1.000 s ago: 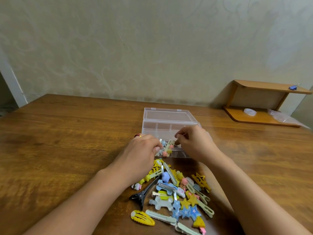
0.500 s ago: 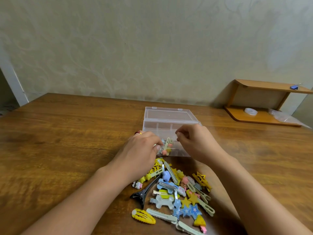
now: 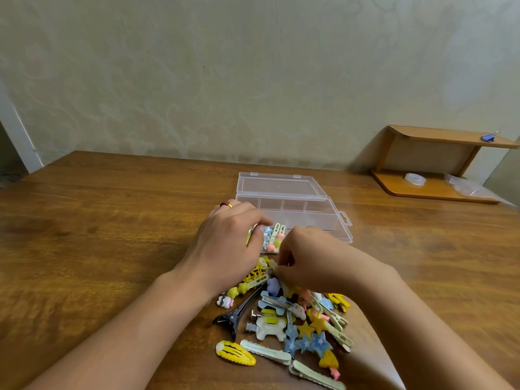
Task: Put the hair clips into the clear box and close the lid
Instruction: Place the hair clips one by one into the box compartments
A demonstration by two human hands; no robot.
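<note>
Box [image 3: 295,209] one, clear, lid open, left hand [image 3: 228,243] gripping its front, right hand [image 3: 306,263] pinching one clip [image 3: 274,267] from the pile [image 3: 295,322].

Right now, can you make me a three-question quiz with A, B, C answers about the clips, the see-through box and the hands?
1. Where is the black metal alligator clip?
A. inside the box
B. on the wooden table, at the left edge of the clip pile
C. on the shelf

2. What colour is the flat oval snap clip nearest the camera?
A. yellow
B. green
C. purple

3. How is the lid of the clear plastic box?
A. shut
B. taken off
C. open, lying flat behind the box

Answers:
1. B: it lies on the brown wooden table, below the left hand.
2. A: its yellow face shows at the pile's near left.
3. C: the lid lies flat toward the wall, and pastel clips show inside the box, beyond the right hand.
</note>
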